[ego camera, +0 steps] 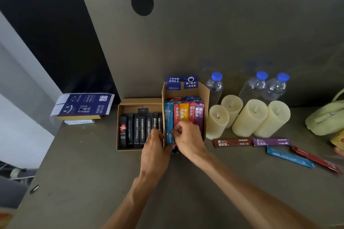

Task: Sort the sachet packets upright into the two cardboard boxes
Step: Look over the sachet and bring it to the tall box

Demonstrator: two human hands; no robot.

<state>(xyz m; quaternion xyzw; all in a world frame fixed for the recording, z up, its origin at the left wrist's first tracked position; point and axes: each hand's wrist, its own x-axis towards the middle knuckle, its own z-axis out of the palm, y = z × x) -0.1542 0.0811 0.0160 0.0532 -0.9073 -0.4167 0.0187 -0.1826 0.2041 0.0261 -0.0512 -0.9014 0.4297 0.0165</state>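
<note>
My right hand [188,135] pinches the blue sachet [169,117] at the left of the taller box [204,96], probably to square it upright against its coloured neighbours. My left hand [155,147] curls where that box meets the low box [119,126] of dark sachets [137,128]; whether it grips anything, I cannot tell. Four loose sachets [270,141] wait on the tabletop [93,173].

Two boxes [139,102], three bottles [215,85], four candles [217,121] — four sachets [232,142] lying loose.

A grey-brown table [89,176] meets a grey panel [195,39] with a round hole [142,3].
</note>
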